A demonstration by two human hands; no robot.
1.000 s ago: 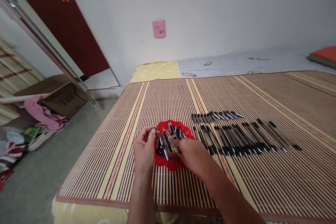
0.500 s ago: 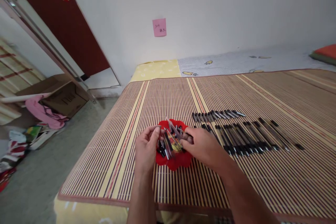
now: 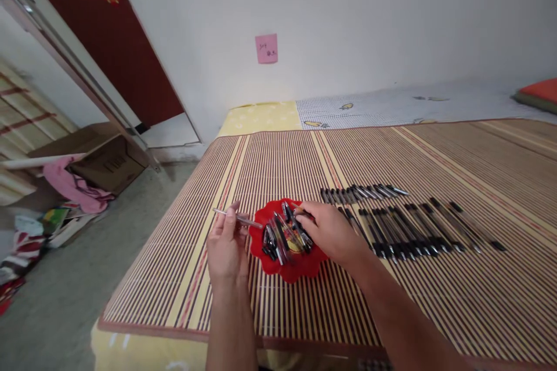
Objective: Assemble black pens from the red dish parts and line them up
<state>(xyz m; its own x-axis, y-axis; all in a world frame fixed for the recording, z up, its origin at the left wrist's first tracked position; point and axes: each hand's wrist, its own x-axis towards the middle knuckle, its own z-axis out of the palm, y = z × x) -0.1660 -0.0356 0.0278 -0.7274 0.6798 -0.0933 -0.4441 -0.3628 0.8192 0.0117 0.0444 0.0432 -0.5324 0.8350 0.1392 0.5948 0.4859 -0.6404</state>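
Note:
A clear pen barrel (image 3: 248,221) is pinched between the thumb and fingers of my left hand (image 3: 227,243), beside the left rim of a red scalloped plate (image 3: 272,269). Pen parts (image 3: 278,237) lie heaped in the plate: black caps, clear barrels and thin refills. My right hand (image 3: 326,229) reaches over the plate's right side with its fingers closed. A thin piece shows at its fingertips, too small to name. Right of the plate lies a row of black-capped pens (image 3: 402,232), and behind it a shorter row of pen parts (image 3: 363,192).
A striped mat (image 3: 174,278) covers the bed. Behind the bed, a pink note (image 3: 266,48) is stuck on the white wall. Cardboard box (image 3: 111,165) and clothes (image 3: 73,182) are on the floor at left. An orange pillow (image 3: 542,95) lies at the far right.
My left hand has moved left, off the plate, and a clear barrel now shows in it. My right hand has shifted slightly; the slanted barrel seen near its fingers is gone from there.

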